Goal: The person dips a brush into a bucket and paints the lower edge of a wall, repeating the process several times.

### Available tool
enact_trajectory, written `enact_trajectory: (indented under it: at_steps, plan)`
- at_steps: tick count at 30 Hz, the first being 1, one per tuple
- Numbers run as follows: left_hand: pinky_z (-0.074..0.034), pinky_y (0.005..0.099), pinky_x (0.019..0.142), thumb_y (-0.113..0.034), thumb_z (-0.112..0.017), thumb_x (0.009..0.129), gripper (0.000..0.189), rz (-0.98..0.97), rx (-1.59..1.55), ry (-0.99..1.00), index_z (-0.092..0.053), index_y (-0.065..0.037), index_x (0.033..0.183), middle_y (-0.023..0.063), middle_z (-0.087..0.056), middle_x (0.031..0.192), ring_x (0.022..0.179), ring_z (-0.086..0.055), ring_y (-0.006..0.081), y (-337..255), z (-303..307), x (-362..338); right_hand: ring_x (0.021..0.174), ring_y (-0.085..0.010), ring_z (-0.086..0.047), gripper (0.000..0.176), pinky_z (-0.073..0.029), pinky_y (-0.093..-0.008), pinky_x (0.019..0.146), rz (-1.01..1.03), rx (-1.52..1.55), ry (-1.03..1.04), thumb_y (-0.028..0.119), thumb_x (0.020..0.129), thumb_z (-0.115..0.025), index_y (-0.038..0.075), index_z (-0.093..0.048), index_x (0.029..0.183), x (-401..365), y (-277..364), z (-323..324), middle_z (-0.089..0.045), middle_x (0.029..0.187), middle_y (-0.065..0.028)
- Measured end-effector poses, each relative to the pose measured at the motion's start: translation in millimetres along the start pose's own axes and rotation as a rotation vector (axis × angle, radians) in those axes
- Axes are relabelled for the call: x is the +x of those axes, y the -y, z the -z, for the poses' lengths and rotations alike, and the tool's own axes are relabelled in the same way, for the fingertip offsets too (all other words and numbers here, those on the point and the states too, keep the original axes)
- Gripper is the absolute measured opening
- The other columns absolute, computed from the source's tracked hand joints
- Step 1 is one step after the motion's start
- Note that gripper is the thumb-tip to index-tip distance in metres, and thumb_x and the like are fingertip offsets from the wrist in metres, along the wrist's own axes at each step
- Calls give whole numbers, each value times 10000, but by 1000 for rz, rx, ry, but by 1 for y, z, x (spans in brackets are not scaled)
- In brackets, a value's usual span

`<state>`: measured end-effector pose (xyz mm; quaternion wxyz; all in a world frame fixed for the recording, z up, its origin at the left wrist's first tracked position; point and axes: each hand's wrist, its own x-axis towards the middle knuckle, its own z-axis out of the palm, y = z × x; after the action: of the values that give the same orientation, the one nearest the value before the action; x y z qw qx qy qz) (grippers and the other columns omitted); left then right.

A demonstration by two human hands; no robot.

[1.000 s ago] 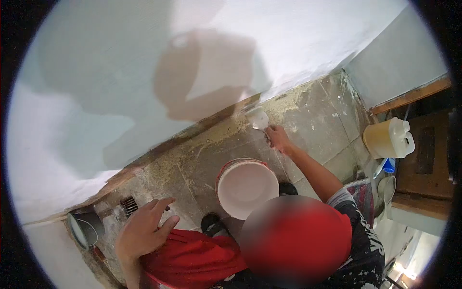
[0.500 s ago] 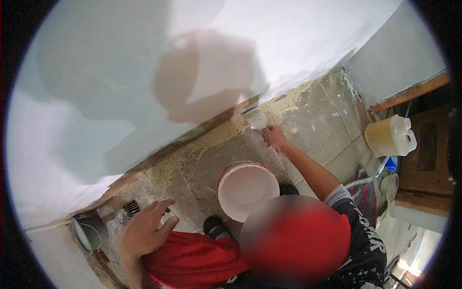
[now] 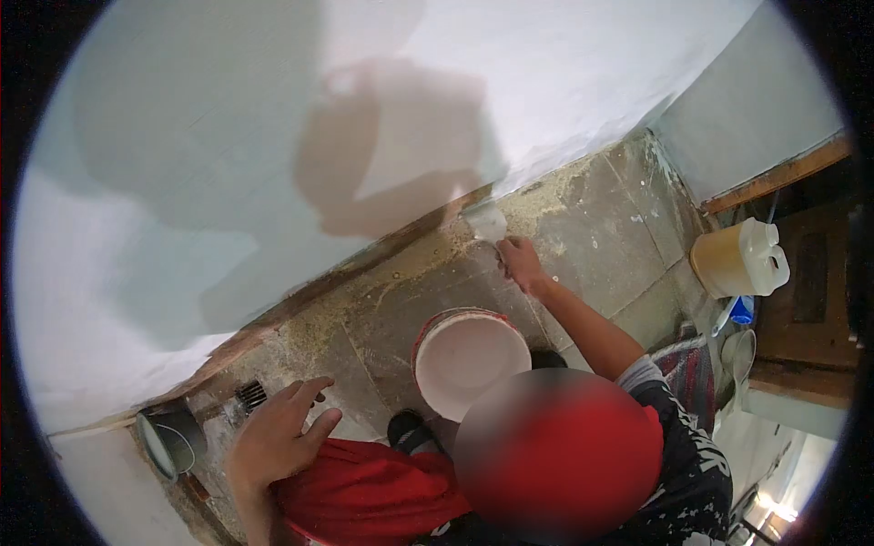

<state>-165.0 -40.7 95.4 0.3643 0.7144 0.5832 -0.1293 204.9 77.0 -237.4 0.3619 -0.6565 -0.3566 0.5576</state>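
Note:
My right hand (image 3: 522, 262) is closed round the handle of a wide putty knife (image 3: 485, 222). Its pale, smeared blade is low down by the foot of the white wall (image 3: 583, 82), where the bare brown strip meets the floor. Below this hand stands a bucket (image 3: 473, 362) with a reddish rim and a whitish inside. My left hand (image 3: 284, 428) holds nothing; its fingers are apart, beside my red-clothed leg (image 3: 373, 482). A red cap (image 3: 574, 446), partly blurred, covers the lower middle of the view and overlaps the bucket's edge.
A dark pail (image 3: 173, 441) with a wire handle lies tilted at lower left, near a dark slatted piece (image 3: 249, 396). On the right are a yellowish jug (image 3: 736, 257), a blue item (image 3: 742, 310), a striped cloth (image 3: 687, 378) and wooden furniture (image 3: 810, 291). Pale crumbs litter the tiled floor (image 3: 601, 227).
The putty knife's blade has tilted slightly, showing more of its flat face. Both hands stay in nearly the same place, and the whole view has shifted very little.

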Motion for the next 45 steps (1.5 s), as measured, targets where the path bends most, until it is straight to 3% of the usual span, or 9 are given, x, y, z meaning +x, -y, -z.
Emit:
enact_trajectory:
  at_steps: [14, 25, 32, 35, 40, 45]
  plan:
    - [-508, 451, 928, -341, -560, 999, 443, -15, -3, -25, -527, -66, 1344, 202, -657, 1158, 1095, -644, 364, 2, -1, -2, 513, -184, -565, 332, -472, -359, 472, -85, -94, -9, 265, 938, -540, -43, -641, 871, 7, -4, -2, -605, 684, -85]
    - [-506, 457, 931, -345, -565, 998, 459, 25, -25, 17, -520, -53, 1350, 212, -649, 1189, 1116, -639, 361, -3, 3, 0, 516, -155, -542, 312, -452, -328, 448, 52, 67, -30, 261, 929, -548, -26, -622, 830, -32, 40, 2, -587, 681, -60]
    - [-507, 446, 920, -325, -573, 998, 458, -8, -30, -10, -524, -20, 1336, 225, -648, 1169, 1080, -644, 359, 0, 0, -4, 522, -149, -554, 323, -446, -327, 442, 40, -6, -31, 266, 933, -554, -20, -647, 814, -2, 8, 2, -578, 652, -54]
    - [-507, 445, 918, -314, -574, 999, 451, -5, -36, -15, -524, -15, 1333, 220, -648, 1164, 1077, -644, 355, 1, -1, -6, 517, -148, -546, 322, -431, -323, 441, 47, -70, -19, 266, 942, -555, -10, -639, 797, -10, 36, 6, -575, 653, -47]
    - [-508, 444, 917, -308, -574, 999, 445, -17, -17, -21, -522, -18, 1332, 215, -649, 1163, 1072, -645, 353, 0, 0, -5, 510, -117, -517, 316, -399, -299, 440, 123, 115, -12, 245, 956, -555, 11, -596, 747, -59, 96, 16, -563, 638, -40]
    - [-507, 445, 919, -304, -577, 997, 442, -28, -16, -23, -522, -23, 1333, 216, -647, 1165, 1071, -645, 353, 2, -1, -3, 512, -113, -519, 303, -399, -297, 438, 108, 72, -52, 240, 944, -558, 13, -594, 747, -57, 65, 11, -572, 644, -43]
